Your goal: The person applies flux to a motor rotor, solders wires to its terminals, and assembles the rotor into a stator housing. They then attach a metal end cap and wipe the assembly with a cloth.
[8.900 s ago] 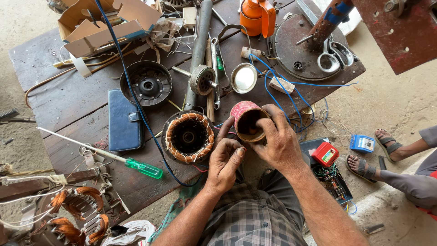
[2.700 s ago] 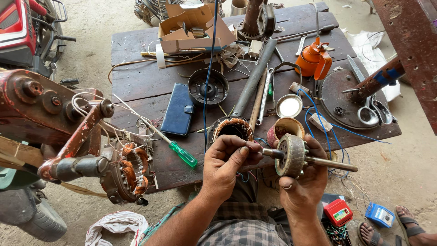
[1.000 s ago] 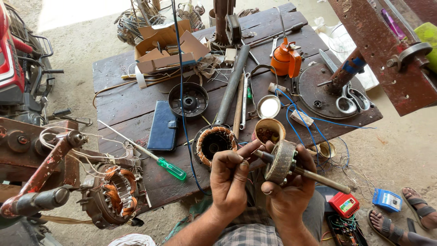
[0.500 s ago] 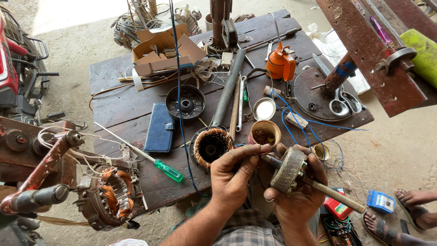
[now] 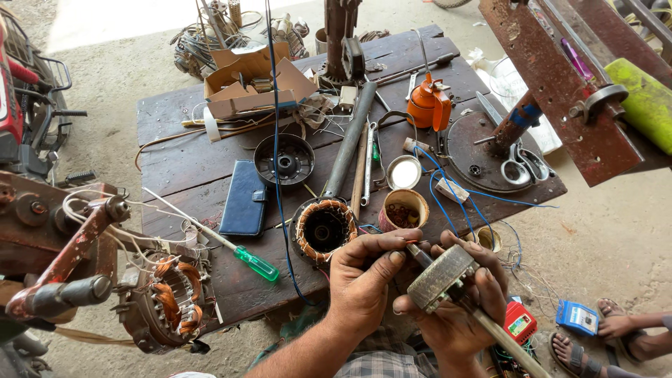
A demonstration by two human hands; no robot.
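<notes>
Motor rotor [image 5: 444, 278] on its shaft [image 5: 502, 336], lying low in the view in front of the workbench [image 5: 183, 168]; the long axis is running from upper left, near the wound stator [image 5: 323, 227], down to lower right. The right hand [image 5: 458, 318] is cradling the rotor drum from beneath, fingers clamped around it. The left hand [image 5: 364, 280] is lying to the rotor's left, fingertips pinching the short shaft end, and is the nearer to that end
</notes>
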